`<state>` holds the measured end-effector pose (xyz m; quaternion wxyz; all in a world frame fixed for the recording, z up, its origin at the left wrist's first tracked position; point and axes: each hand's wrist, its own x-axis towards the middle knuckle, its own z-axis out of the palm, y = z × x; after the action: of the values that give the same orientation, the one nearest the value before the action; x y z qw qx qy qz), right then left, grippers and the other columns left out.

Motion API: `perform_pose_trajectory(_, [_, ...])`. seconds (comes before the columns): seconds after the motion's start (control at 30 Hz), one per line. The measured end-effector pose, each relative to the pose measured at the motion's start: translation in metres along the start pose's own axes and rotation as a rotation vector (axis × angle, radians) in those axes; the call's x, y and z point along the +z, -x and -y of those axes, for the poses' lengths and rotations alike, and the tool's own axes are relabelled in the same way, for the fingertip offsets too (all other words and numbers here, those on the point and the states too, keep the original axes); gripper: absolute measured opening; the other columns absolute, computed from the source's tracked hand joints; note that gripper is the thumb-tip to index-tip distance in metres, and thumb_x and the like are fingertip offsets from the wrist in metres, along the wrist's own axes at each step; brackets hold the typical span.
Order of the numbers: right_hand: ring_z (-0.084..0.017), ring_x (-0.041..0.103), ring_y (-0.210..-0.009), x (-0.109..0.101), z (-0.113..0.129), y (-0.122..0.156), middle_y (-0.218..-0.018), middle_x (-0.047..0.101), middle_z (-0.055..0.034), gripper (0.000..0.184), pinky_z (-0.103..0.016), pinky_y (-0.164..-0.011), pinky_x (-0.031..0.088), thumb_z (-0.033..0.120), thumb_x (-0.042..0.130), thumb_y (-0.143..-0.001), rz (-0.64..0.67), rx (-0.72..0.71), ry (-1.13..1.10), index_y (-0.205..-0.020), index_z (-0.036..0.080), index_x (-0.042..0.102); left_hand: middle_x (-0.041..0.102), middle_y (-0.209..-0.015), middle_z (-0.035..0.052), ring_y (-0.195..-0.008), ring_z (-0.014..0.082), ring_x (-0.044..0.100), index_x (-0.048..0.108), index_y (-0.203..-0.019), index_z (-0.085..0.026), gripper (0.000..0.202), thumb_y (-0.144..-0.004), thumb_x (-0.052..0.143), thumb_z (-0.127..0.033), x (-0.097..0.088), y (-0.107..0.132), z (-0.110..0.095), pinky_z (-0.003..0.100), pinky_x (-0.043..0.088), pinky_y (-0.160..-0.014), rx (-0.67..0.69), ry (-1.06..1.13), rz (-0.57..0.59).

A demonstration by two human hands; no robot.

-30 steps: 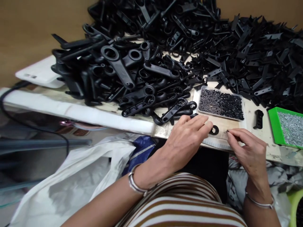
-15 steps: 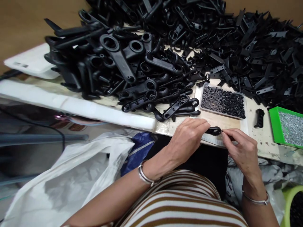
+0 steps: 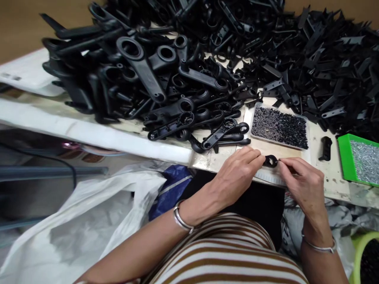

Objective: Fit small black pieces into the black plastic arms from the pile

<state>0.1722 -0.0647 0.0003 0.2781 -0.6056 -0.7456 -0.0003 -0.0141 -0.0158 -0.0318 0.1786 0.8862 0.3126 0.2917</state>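
My left hand (image 3: pixel 237 173) rests at the table's front edge with its fingers closed on a small black plastic part (image 3: pixel 270 161) whose ring end shows past the fingertips. My right hand (image 3: pixel 302 183) is pinched just right of that ring, fingertips touching it; what the pinch holds is too small to name. Just behind the hands stands a clear tray of small black screws (image 3: pixel 280 127). A green tray of silver screws (image 3: pixel 363 159) sits at the right.
A big heap of black plastic levers (image 3: pixel 154 75) and flat black pieces (image 3: pixel 325 59) covers the table behind. One loose black part (image 3: pixel 325 148) lies between the trays. A white plastic bag (image 3: pixel 89 221) hangs below left of the table edge (image 3: pixel 118 142).
My right hand has moved left until its pinched fingertips meet the black part. My left hand turned the part, so its ring shows again. The view shifted slightly.
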Motion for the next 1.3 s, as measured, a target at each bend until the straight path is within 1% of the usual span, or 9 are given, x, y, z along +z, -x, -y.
perform_pose_trajectory(0.13, [-0.012, 0.069, -0.073, -0.006, 0.006, 0.004, -0.081, 0.072, -0.0031, 0.008, -0.023, -0.074, 0.054, 0.014, 0.059, -0.091, 0.03, -0.024, 0.023, -0.086, 0.017, 0.065, 0.071, -0.102, 0.0092, -0.095, 0.0204, 0.065, 0.058, -0.105, -0.014, 0.013, -0.093, 0.055, -0.014, 0.006, 0.004, -0.003, 0.037, 0.056, -0.088, -0.007, 0.131, -0.154])
perform_pose_trajectory(0.27, [-0.012, 0.068, -0.074, -0.004, 0.008, 0.007, -0.081, 0.071, -0.0035, 0.008, -0.023, -0.074, 0.053, 0.013, 0.058, -0.092, 0.068, -0.061, 0.055, -0.089, 0.016, 0.064, 0.072, -0.102, 0.008, -0.095, 0.0178, 0.067, 0.057, -0.11, -0.014, 0.019, -0.091, 0.06, -0.013, 0.009, 0.005, -0.003, 0.033, 0.057, -0.087, -0.014, 0.24, -0.274])
perform_pose_trajectory(0.43, [-0.014, 0.066, -0.073, -0.002, 0.016, 0.008, -0.081, 0.07, -0.0057, 0.008, -0.026, -0.072, 0.052, 0.011, 0.056, -0.092, 0.084, -0.114, 0.13, -0.093, 0.013, 0.064, 0.073, -0.096, 0.0056, -0.088, 0.0157, 0.068, 0.058, -0.106, -0.015, 0.015, -0.091, 0.059, -0.012, 0.009, 0.005, -0.004, 0.029, 0.058, -0.081, -0.024, 0.294, -0.307])
perform_pose_trajectory(0.83, [-0.016, 0.065, -0.069, 0.003, 0.037, 0.006, -0.079, 0.068, -0.0071, 0.019, -0.026, -0.063, 0.046, 0.017, 0.047, -0.097, 0.181, -0.06, 0.379, -0.094, 0.013, 0.066, 0.072, -0.093, 0.0062, -0.086, 0.0162, 0.068, 0.058, -0.103, -0.013, 0.01, -0.093, 0.056, -0.012, 0.014, 0.006, -0.001, 0.031, 0.059, -0.081, -0.003, 0.313, -0.343])
perform_pose_trajectory(0.93, [-0.016, 0.063, -0.062, 0.006, 0.048, 0.006, -0.079, 0.068, -0.0088, 0.023, -0.026, -0.055, 0.041, 0.017, 0.046, -0.097, 0.205, 0.018, 0.484, -0.089, 0.012, 0.067, 0.072, -0.092, 0.0048, -0.086, 0.0157, 0.068, 0.058, -0.103, -0.015, 0.011, -0.093, 0.055, -0.011, 0.015, 0.007, -0.002, 0.031, 0.059, -0.082, -0.014, 0.314, -0.353])
perform_pose_trajectory(1.0, [-0.017, 0.064, -0.064, 0.006, 0.051, 0.005, -0.082, 0.07, -0.0107, 0.024, -0.027, -0.055, 0.041, 0.017, 0.046, -0.096, 0.21, 0.092, 0.465, -0.092, 0.011, 0.069, 0.072, -0.092, 0.0048, -0.087, 0.0158, 0.068, 0.058, -0.103, -0.015, 0.011, -0.093, 0.055, -0.011, 0.015, 0.007, -0.002, 0.031, 0.059, -0.082, -0.019, 0.319, -0.352])
perform_pose_trajectory(1.13, [-0.02, 0.067, -0.068, 0.0, 0.043, 0.0, -0.078, 0.073, -0.0086, 0.024, -0.029, -0.064, 0.047, 0.027, 0.052, -0.094, 0.251, 0.315, 0.175, -0.093, 0.012, 0.071, 0.072, -0.094, 0.0055, -0.089, 0.0165, 0.068, 0.058, -0.105, -0.014, 0.013, -0.092, 0.057, -0.014, 0.016, 0.007, -0.001, 0.031, 0.059, -0.082, -0.029, 0.337, -0.345])
perform_pose_trajectory(1.23, [-0.016, 0.062, -0.056, -0.008, 0.033, -0.005, -0.06, 0.066, -0.0021, 0.033, -0.027, -0.059, 0.047, 0.043, 0.053, -0.092, 0.344, 0.562, -0.052, -0.087, 0.015, 0.071, 0.073, -0.094, 0.0054, -0.089, 0.0168, 0.068, 0.058, -0.105, -0.014, 0.012, -0.093, 0.057, -0.016, 0.016, 0.007, 0.001, 0.031, 0.059, -0.082, -0.031, 0.342, -0.335])
perform_pose_trajectory(1.3, [-0.015, 0.059, -0.052, -0.011, 0.029, -0.007, -0.056, 0.063, -0.0002, 0.039, -0.026, -0.056, 0.046, 0.051, 0.053, -0.091, 0.38, 0.664, -0.147, -0.086, 0.016, 0.071, 0.073, -0.093, 0.0056, -0.088, 0.0169, 0.068, 0.059, -0.104, -0.013, 0.011, -0.093, 0.057, -0.017, 0.016, 0.007, 0.001, 0.031, 0.058, -0.081, -0.031, 0.347, -0.326])
